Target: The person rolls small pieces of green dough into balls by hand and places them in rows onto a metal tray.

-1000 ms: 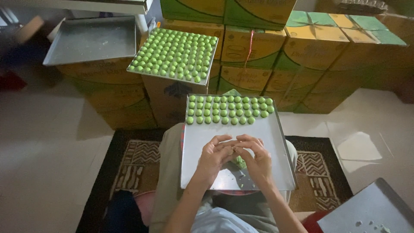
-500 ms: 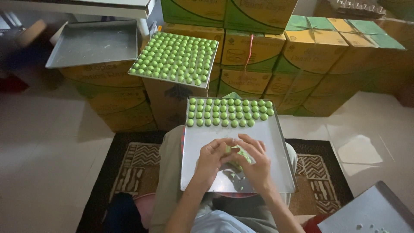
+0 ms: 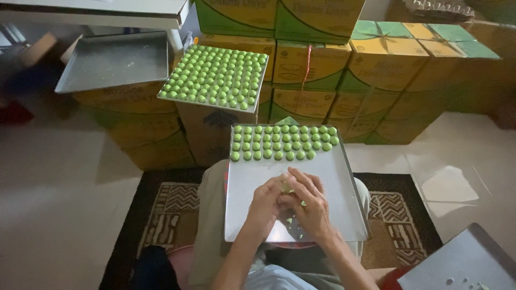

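Pressing together at lower centre of the frame, the left hand [image 3: 264, 201] and right hand [image 3: 307, 204] are closed around a small piece of green dough [image 3: 286, 188], held between the fingertips, apparently so it can be shaped over the metal tray [image 3: 333, 177] resting on the lap. Four rows of green dough balls [image 3: 282, 142] are packed against the tray's far edge, so the near half is left bare as working room. A full tray of balls [image 3: 217, 75] is propped on yellow-green cartons [image 3: 376, 70] at upper centre, with an unfilled tray [image 3: 115, 59] at upper left. A patterned rug [image 3: 172, 215] lies beneath; another tray's corner [image 3: 462, 266] shows at lower right.
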